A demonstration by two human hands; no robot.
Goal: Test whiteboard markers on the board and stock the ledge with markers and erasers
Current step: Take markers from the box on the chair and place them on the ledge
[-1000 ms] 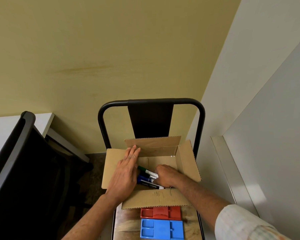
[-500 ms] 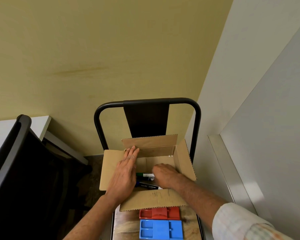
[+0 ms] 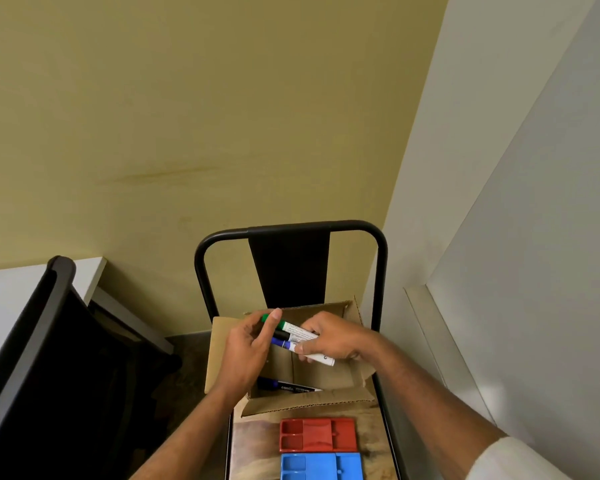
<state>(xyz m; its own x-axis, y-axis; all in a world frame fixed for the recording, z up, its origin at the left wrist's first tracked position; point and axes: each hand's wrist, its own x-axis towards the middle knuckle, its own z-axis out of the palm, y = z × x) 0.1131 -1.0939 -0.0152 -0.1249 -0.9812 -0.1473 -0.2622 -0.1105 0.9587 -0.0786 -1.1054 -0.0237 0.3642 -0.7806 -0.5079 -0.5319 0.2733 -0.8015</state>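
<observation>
As left hand (image 3: 243, 355) and right hand (image 3: 340, 337) fingers clasp markers (image 3: 302, 336), they hang above box (image 3: 219, 336).

bare forearms; right arm in pale checked sleeve (image 3: 510, 459), pushed up near elbow.

matt cardboard box (image 3: 357, 327), glossy plastic trays (image 3: 317, 434)

Held bunched and tilted above an open cardboard box (image 3: 326, 400): three white-barrelled whiteboard markers (image 3: 300, 336), capped green, black and blue, caps in the left hand (image 3: 246, 351), barrels in the right hand (image 3: 333, 336). Lying flat on the box floor: a dark-barrelled marker (image 3: 291, 387) with a blue cap. Flat just before the box, hollow side up: a red plastic eraser (image 3: 317, 434), and touching it a blue plastic eraser (image 3: 321, 466).
</observation>
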